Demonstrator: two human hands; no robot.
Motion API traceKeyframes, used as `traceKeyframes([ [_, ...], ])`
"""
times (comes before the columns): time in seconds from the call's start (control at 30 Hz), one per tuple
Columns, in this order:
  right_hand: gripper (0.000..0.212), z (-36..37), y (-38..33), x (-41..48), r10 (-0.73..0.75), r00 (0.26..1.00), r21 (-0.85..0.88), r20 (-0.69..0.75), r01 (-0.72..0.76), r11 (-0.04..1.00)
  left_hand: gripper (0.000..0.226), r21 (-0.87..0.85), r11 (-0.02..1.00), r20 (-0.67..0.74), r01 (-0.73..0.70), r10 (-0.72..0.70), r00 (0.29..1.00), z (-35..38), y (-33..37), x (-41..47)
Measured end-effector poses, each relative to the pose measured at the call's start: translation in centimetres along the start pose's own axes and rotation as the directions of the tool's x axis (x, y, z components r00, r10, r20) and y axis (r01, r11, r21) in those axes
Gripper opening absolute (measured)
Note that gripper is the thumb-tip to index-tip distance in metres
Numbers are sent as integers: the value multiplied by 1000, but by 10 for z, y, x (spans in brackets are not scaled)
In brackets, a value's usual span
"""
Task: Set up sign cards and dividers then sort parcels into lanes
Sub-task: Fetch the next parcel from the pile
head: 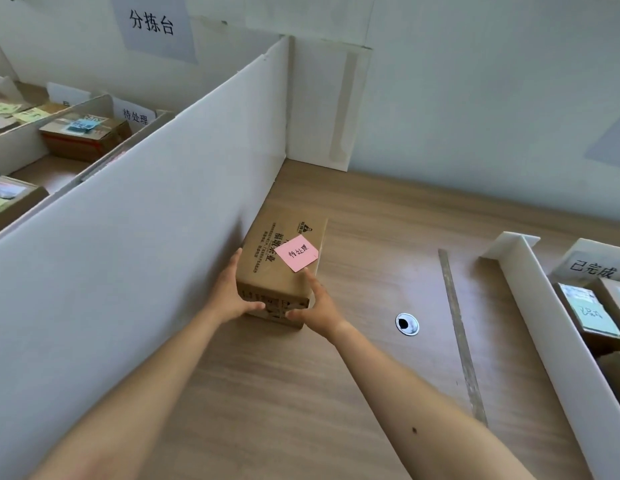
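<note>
A brown cardboard parcel (282,265) with a pink sticky note (297,253) on top stands on the wooden table beside the tall white divider (139,216). My left hand (232,292) grips its near left corner, fingers along the side and thumb on the front face. My right hand (317,303) holds the near right corner, fingers on top and thumb on the front. Over the divider at the left lie lanes with sign cards (135,116) and a brown parcel (85,135). At the right a low white divider (551,317) borders a lane with a sign card (594,266) and a parcel (589,313).
A round metal cable hole (407,323) sits in the wooden table (301,393) right of my right hand. A thin strip (461,334) runs along the table. A paper sign (156,26) hangs on the back wall, another (613,140) at the far right.
</note>
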State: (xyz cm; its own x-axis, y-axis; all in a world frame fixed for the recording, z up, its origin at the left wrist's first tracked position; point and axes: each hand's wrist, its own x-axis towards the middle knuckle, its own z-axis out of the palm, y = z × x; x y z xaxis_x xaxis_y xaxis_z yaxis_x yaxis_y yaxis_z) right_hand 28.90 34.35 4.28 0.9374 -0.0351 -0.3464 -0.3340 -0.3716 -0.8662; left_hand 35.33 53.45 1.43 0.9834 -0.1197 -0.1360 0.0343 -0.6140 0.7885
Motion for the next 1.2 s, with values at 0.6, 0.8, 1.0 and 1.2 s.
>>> traceKeyframes([
  [0.6, 72, -60, 41, -57, 72, 980, 410, -183, 9, 912, 102, 1, 986, 73, -168, 168, 983, 57, 36, -52],
  [0.8, 73, -106, 58, -120, 58, 959, 352, -278, 46, 935, 99, -26, 962, 85, -272, 273, 958, 79, 82, -97],
  [1.0, 73, -163, 76, -208, -3, 916, 303, -401, 136, 943, 95, -59, 890, 112, -451, 455, 883, 108, 144, -154],
  [1.2, 74, -228, 106, -323, -24, 859, 226, -511, 162, 961, 92, -180, 805, 132, -565, 589, 797, 167, 212, -243],
])
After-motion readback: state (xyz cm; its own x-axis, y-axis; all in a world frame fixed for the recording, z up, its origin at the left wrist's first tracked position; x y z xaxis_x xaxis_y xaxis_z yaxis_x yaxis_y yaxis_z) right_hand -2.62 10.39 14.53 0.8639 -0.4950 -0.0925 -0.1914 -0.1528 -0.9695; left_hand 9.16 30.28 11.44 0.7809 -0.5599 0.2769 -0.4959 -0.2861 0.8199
